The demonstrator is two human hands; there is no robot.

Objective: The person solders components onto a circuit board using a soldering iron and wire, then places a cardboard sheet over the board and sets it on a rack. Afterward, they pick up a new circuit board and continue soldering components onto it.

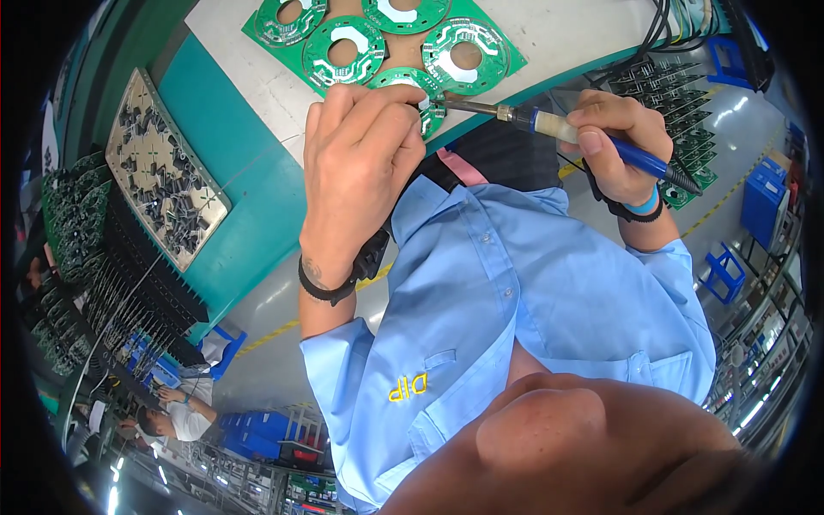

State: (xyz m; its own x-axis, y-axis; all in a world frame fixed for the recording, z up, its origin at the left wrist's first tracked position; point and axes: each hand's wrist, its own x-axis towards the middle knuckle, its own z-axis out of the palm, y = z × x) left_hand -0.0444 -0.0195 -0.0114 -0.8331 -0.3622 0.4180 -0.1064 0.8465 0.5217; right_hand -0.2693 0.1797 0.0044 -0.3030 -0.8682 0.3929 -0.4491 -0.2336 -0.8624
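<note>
As the head view looks down past the blue shirt (463,266), the right hand (625,142) is wrapped firmly around a soldering iron (556,126), thumb and fingers on its handle much as one holds a pen. That grip sits well back from the metal end, probably to keep skin off the heat and leave the tip free to be steered. The left hand (352,163) is bent over the near part of a green panel (506,43), its fingers curled close together; whether they pinch something small cannot be told, since the hand hides the spot. It may be there to steady the work.

The panel lies flat on the pale bench (575,34), near the edge on the person's side, presumably for easy reach. Its nearest round board (432,118) is partly under the left fingertips and just at the iron's tip, well ahead of the right hand's grip; whether tip and board touch is unclear. Off to the left, a tray (216,210) of loose dark parts stands apart from both hands.
</note>
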